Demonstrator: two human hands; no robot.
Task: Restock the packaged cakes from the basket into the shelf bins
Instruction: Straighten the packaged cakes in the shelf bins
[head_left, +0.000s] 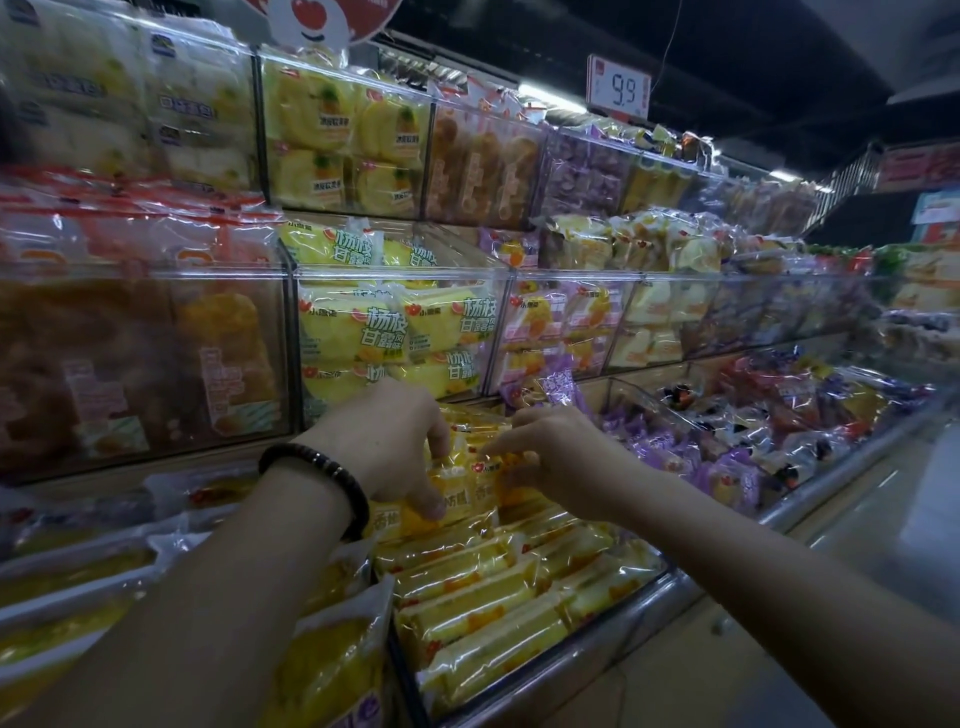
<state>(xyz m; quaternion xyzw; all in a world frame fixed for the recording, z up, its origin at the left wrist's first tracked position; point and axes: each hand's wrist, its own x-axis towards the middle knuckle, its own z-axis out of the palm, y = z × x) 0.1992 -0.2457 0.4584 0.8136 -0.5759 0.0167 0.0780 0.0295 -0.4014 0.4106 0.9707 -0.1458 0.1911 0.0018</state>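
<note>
Forearms hung over front bin (675, 582). Cakes (462, 488): yellow packs upright at bin's back, others flat in front. Left hand (395, 441) curled, thumb and fingers pinched cakes' left side; right hand (561, 457) curled, pinched right edge. Judged best: seat upright, labels forward, snug, no crushing. Purple packs (727, 467) lay right. Basket unseen.

Left grip (387, 447) and right grip (550, 460) are stretched forward, close together, fingers curled downward and pinching.
</note>
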